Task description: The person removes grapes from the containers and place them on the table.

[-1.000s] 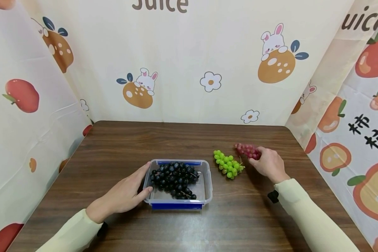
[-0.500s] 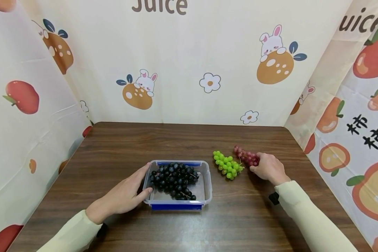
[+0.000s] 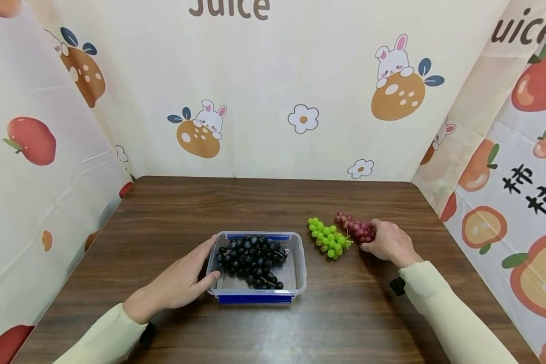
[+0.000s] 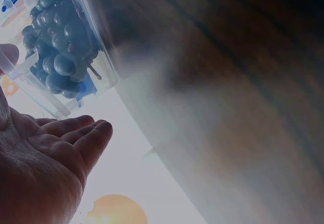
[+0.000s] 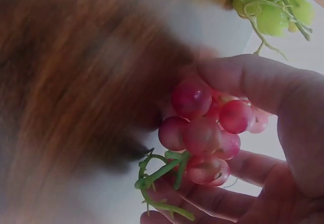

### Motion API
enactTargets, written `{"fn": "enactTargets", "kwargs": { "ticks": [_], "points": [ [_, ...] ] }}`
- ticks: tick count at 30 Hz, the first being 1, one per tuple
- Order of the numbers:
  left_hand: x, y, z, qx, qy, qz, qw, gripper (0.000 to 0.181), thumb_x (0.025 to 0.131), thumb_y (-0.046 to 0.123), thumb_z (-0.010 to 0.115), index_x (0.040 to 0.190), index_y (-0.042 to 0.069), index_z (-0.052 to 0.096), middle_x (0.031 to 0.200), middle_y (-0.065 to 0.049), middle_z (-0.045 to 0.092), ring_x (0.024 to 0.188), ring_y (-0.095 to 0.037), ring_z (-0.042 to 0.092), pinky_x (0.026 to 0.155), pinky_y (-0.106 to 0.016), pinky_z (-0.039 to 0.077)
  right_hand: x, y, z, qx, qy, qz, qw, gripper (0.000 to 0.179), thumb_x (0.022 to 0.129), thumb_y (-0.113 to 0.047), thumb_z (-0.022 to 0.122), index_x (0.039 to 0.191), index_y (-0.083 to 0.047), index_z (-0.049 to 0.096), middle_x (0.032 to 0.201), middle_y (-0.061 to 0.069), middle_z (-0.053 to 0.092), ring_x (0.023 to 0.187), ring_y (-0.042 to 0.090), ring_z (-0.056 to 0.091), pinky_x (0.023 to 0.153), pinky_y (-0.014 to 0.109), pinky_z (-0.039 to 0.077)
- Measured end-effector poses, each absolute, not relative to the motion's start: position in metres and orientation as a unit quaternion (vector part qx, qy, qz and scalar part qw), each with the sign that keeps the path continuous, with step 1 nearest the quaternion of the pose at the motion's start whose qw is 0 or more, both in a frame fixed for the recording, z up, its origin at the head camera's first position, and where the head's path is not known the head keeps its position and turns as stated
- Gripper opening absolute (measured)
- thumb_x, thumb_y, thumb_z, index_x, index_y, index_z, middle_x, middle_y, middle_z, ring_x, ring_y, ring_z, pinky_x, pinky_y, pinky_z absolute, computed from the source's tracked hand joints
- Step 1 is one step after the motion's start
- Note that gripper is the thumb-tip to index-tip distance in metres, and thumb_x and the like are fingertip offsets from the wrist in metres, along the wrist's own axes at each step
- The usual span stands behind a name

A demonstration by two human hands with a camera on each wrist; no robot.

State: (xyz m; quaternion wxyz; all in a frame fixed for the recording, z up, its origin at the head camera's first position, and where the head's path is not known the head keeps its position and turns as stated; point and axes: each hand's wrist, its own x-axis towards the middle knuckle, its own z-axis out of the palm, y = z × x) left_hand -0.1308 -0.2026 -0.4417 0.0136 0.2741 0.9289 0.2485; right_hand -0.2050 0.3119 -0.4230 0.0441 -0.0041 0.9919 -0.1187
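A clear plastic food container [image 3: 299,268] with blue clips holds a bunch of black grapes [image 3: 252,258]. My left hand [image 3: 177,283] rests against the container's left side, its fingers straight along the wall and the thumb at the near left rim. In the right wrist view, the thumb and fingers of my right hand [image 5: 298,133] curl round one end of a bunch of red grapes [image 5: 202,133], whose green stem sticks out. From the head view, the rest of that bunch trails away to the left of my right hand [image 3: 389,242], low over the table.
A bunch of green grapes [image 3: 328,237] lies on the wooden table [image 3: 255,328], between the container and the red grapes. Fabric with fruit prints hangs as a backdrop [image 3: 264,65] behind the table and along both sides.
My right hand has shifted slightly nearer with its end of the red grapes, so the bunch lies more slanted beside the green grapes. My left hand and the container have stayed still.
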Motion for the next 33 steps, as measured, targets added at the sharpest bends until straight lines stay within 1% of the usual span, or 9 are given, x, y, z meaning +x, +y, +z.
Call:
{"fn": "enactTargets", "kwargs": {
  "ticks": [8, 13, 18, 23, 25, 30, 33],
  "points": [
    [-0.131, -0.203, -0.443, 0.274, 0.929, 0.249, 0.012, 0.082, 0.104, 0.039, 0.059, 0.166, 0.011, 0.012, 0.169, -0.011, 0.021, 0.15, -0.03, 0.032, 0.114, -0.054, 0.037, -0.201, 0.311, -0.415, -0.023, 0.992, -0.115, 0.051, 0.077, 0.08, -0.039, 0.085, 0.136, 0.005, 0.056, 0.123, 0.033, 0.06, 0.108, 0.048, 0.059, 0.079, 0.061, 0.051],
    [-0.131, -0.203, -0.443, 0.273, 0.929, 0.25, 0.013, 0.083, 0.104, 0.039, 0.059, 0.166, 0.011, 0.012, 0.169, -0.013, 0.022, 0.15, -0.03, 0.033, 0.114, -0.054, 0.038, -0.197, 0.309, -0.408, -0.027, 0.991, -0.116, 0.056, 0.08, 0.081, -0.039, 0.085, 0.14, 0.004, 0.053, 0.125, 0.033, 0.058, 0.111, 0.05, 0.057, 0.083, 0.063, 0.05],
    [-0.132, -0.203, -0.443, 0.274, 0.928, 0.253, 0.013, 0.083, 0.104, 0.039, 0.06, 0.166, 0.01, 0.012, 0.168, -0.014, 0.023, 0.15, -0.03, 0.033, 0.114, -0.054, 0.037, -0.194, 0.306, -0.402, -0.033, 0.992, -0.116, 0.046, 0.08, 0.082, -0.039, 0.085, 0.142, 0.003, 0.052, 0.125, 0.033, 0.058, 0.111, 0.051, 0.056, 0.083, 0.064, 0.049],
    [-0.131, -0.203, -0.442, 0.274, 0.928, 0.253, 0.011, 0.083, 0.104, 0.039, 0.06, 0.166, 0.011, 0.012, 0.168, -0.014, 0.023, 0.15, -0.031, 0.034, 0.114, -0.054, 0.038, -0.19, 0.304, -0.396, -0.035, 0.992, -0.114, 0.035, 0.082, 0.082, -0.039, 0.085, 0.144, 0.002, 0.051, 0.128, 0.034, 0.056, 0.115, 0.054, 0.052, 0.087, 0.068, 0.046],
    [-0.131, -0.203, -0.442, 0.275, 0.928, 0.252, 0.01, 0.083, 0.104, 0.039, 0.06, 0.166, 0.011, 0.012, 0.168, -0.014, 0.024, 0.15, -0.03, 0.034, 0.114, -0.054, 0.038, -0.188, 0.303, -0.393, -0.038, 0.992, -0.113, 0.028, 0.082, 0.082, -0.04, 0.084, 0.144, 0.002, 0.051, 0.127, 0.033, 0.056, 0.114, 0.054, 0.052, 0.086, 0.067, 0.046],
    [-0.131, -0.203, -0.442, 0.275, 0.928, 0.251, 0.009, 0.083, 0.104, 0.038, 0.06, 0.166, 0.011, 0.012, 0.168, -0.014, 0.024, 0.15, -0.03, 0.033, 0.114, -0.054, 0.038, -0.186, 0.301, -0.386, -0.047, 0.992, -0.113, 0.01, 0.08, 0.082, -0.042, 0.084, 0.143, 0.001, 0.053, 0.121, 0.03, 0.059, 0.109, 0.05, 0.055, 0.078, 0.061, 0.048],
    [-0.131, -0.203, -0.443, 0.275, 0.929, 0.25, 0.01, 0.083, 0.104, 0.039, 0.06, 0.166, 0.01, 0.013, 0.168, -0.013, 0.023, 0.15, -0.03, 0.033, 0.114, -0.054, 0.037, -0.184, 0.301, -0.383, -0.049, 0.992, -0.116, 0.007, 0.08, 0.083, -0.043, 0.083, 0.143, 0.001, 0.053, 0.124, 0.031, 0.058, 0.111, 0.051, 0.055, 0.08, 0.062, 0.048]
  ]
}}
